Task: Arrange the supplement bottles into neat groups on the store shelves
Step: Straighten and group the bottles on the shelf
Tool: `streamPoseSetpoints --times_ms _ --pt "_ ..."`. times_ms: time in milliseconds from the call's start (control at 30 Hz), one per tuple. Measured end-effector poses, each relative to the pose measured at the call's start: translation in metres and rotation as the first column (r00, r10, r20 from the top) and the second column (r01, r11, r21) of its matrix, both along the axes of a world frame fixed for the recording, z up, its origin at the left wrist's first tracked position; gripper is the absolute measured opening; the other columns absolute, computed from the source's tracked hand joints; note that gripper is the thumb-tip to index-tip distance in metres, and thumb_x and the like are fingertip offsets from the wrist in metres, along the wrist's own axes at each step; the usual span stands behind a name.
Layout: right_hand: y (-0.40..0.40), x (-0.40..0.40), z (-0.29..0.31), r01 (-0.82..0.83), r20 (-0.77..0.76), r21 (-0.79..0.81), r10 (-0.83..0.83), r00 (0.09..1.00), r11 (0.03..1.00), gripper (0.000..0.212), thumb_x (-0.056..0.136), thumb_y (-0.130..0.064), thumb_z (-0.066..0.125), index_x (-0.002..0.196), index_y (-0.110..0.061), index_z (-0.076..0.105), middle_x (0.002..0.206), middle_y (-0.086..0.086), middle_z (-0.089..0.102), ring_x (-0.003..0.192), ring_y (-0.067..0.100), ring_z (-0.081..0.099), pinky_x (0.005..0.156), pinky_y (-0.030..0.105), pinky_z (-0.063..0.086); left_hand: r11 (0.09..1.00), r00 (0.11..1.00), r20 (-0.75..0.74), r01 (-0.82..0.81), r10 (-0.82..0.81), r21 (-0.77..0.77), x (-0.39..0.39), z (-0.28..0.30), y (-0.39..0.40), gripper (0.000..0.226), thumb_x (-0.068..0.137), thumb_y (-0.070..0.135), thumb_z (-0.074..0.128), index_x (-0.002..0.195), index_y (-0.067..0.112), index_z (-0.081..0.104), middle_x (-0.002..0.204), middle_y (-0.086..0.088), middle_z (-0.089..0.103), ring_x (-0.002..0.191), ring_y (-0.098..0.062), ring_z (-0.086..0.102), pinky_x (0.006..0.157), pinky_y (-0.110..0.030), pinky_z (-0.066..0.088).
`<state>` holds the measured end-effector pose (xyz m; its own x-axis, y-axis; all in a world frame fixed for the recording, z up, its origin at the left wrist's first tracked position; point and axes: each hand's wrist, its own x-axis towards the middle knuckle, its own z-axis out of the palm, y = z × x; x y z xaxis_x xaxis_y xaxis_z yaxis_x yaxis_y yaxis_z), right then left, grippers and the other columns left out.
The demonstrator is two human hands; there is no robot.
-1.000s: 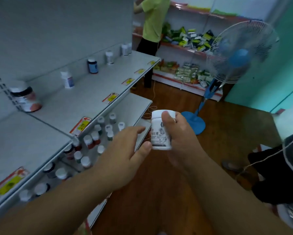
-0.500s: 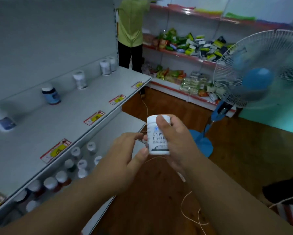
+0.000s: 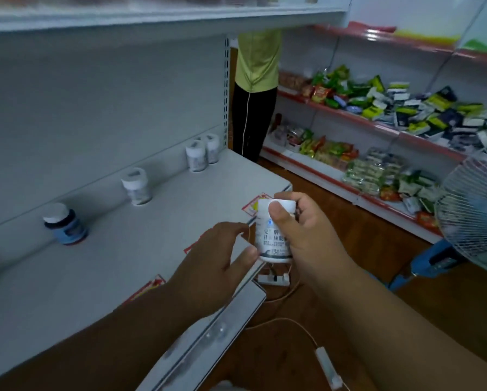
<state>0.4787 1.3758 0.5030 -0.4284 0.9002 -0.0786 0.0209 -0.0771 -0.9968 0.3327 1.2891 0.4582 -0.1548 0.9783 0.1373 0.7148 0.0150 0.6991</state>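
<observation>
The right hand (image 3: 301, 235) has its grip curled round a white bottle (image 3: 274, 232), upright just off the shelf (image 3: 109, 272) edge — the left hand (image 3: 216, 261) touches its lower side, fingers loose. Four bottles stand along the shelf's back.

Open grey metal shelf (image 3: 140, 244): I see broad bare front. Obstacles along back: dark blue bottle (image 3: 66, 224), three white bottles (image 3: 137, 186).
</observation>
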Motion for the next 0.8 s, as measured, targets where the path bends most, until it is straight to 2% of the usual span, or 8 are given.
streamPoseSetpoints --times_ms 100,233,333,467,567,633,733,800 --pt "0.049 -0.014 0.001 -0.033 0.02 -0.025 0.033 0.999 0.999 0.035 0.084 -0.041 0.067 0.115 -0.029 0.057 0.109 0.006 0.069 0.097 0.025 0.071 0.083 0.052 0.059 1.0 0.999 -0.022 -0.023 0.023 -0.008 -0.01 -0.004 0.039 0.092 0.077 0.084 0.01 0.141 0.026 0.041 0.137 0.007 0.048 0.114 0.002 0.04 0.096 -0.022 0.035" --pt "0.117 -0.037 -0.009 -0.166 0.101 -0.005 0.165 0.981 0.986 0.02 0.094 -0.038 0.061 0.113 -0.035 0.057 0.109 -0.002 0.066 0.096 0.017 0.069 0.082 0.04 0.061 0.985 0.985 -0.013 -0.173 0.173 -0.023 -0.023 -0.023 0.08 0.1 0.074 0.089 0.005 0.143 0.025 0.039 0.139 0.005 0.046 0.122 -0.006 0.042 0.102 -0.033 0.041" --pt "0.165 -0.056 -0.02 -0.311 0.118 0.012 0.308 0.944 0.95 0.028 0.093 -0.043 0.059 0.12 -0.035 0.056 0.112 -0.005 0.066 0.097 0.013 0.071 0.08 0.035 0.061 0.957 0.956 -0.072 -0.288 0.285 -0.043 -0.025 -0.038 0.109 0.101 0.075 0.089 0.003 0.144 0.024 0.037 0.14 0.004 0.046 0.125 -0.01 0.043 0.105 -0.035 0.039" --pt "0.227 -0.083 -0.032 -0.44 0.147 0.008 0.434 0.889 0.898 0.03 0.091 -0.045 0.064 0.118 -0.036 0.056 0.111 -0.009 0.069 0.095 0.009 0.071 0.076 0.031 0.061 0.858 0.863 -0.092 -0.504 0.497 -0.095 -0.021 -0.046 0.155 0.102 0.072 0.09 0.005 0.144 0.024 0.037 0.143 0.003 0.044 0.126 -0.014 0.045 0.107 -0.04 0.038" --pt "0.266 -0.095 -0.038 -0.567 0.189 0.042 0.55 0.813 0.823 0.03 0.089 -0.034 0.07 0.115 -0.032 0.055 0.109 -0.014 0.064 0.096 0.004 0.066 0.071 0.017 0.054 0.776 0.791 -0.089 -0.611 0.605 -0.158 -0.018 -0.049 0.183 0.106 0.069 0.092 0.006 0.145 0.025 0.037 0.146 0.003 0.042 0.129 -0.016 0.044 0.107 -0.042 0.039" --pt "0.286 -0.105 -0.041 -0.625 0.262 0.129 0.582 0.77 0.77 0.033 0.086 -0.029 0.074 0.113 -0.03 0.054 0.106 -0.019 0.059 0.097 0.001 0.062 0.07 0.013 0.051 0.734 0.768 -0.155 -0.64 0.622 -0.225 -0.018 -0.048 0.195 0.098 0.073 0.088 0.016 0.147 0.026 0.032 0.149 0.003 0.039 0.133 -0.017 0.04 0.109 -0.042 0.037" --pt "0.306 -0.13 -0.044 -0.692 0.402 0.246 0.579 0.71 0.678 0.04 0.083 -0.03 0.078 0.115 -0.027 0.055 0.103 -0.021 0.056 0.097 0.001 0.059 0.075 0.016 0.051 0.665 0.728 -0.288 -0.686 0.622 -0.296 -0.027 -0.048 0.208 0.085 0.082 0.076 0.042 0.15 0.025 0.026 0.154 0.002 0.033 0.138 -0.019 0.034 0.113 -0.042 0.033" --pt "0.31 -0.149 -0.05 -0.735 0.489 0.334 0.558 0.671 0.59 0.039 0.083 -0.033 0.078 0.113 -0.028 0.055 0.101 -0.021 0.055 0.093 0.002 0.057 0.073 0.015 0.047 0.622 0.701 -0.355 -0.713 0.619 -0.324 -0.038 -0.051 0.215 0.086 0.084 0.073 0.046 0.151 0.023 0.025 0.155 -0.001 0.03 0.14 -0.022 0.032 0.114 -0.043 0.031"
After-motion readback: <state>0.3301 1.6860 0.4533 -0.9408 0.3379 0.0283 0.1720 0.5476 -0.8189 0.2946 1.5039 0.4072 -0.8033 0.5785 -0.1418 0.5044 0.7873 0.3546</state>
